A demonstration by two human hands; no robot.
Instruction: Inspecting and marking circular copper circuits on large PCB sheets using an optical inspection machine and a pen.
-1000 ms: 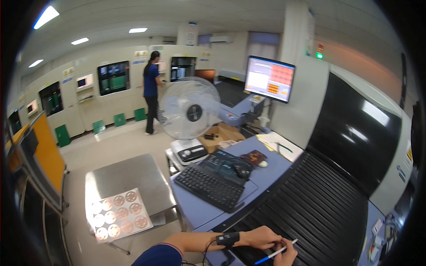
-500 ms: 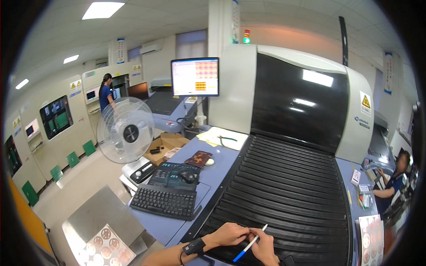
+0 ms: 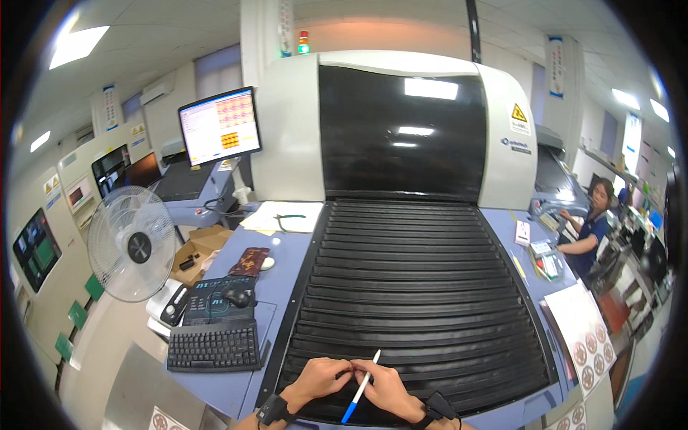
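While the right hand (image 3: 388,390) holds a pen (image 3: 360,388), the left hand (image 3: 319,378), curled closed, touches the right.

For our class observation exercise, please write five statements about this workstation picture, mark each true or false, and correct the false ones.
1. The right hand holds a slim white, blue-ended pen. True.
2. The pale round wire-caged fan stands right of the rectangular black keyboard. False: it stands to the keyboard's left.
3. A small rounded black computer mouse lies just beyond the keyboard. True.
4. The curved green-handled tool lies on the black ribbed machine bed. False: it lies on pale flat paper beside the bed.
5. The flat rectangular black-framed monitor is dark. False: its screen is lit.
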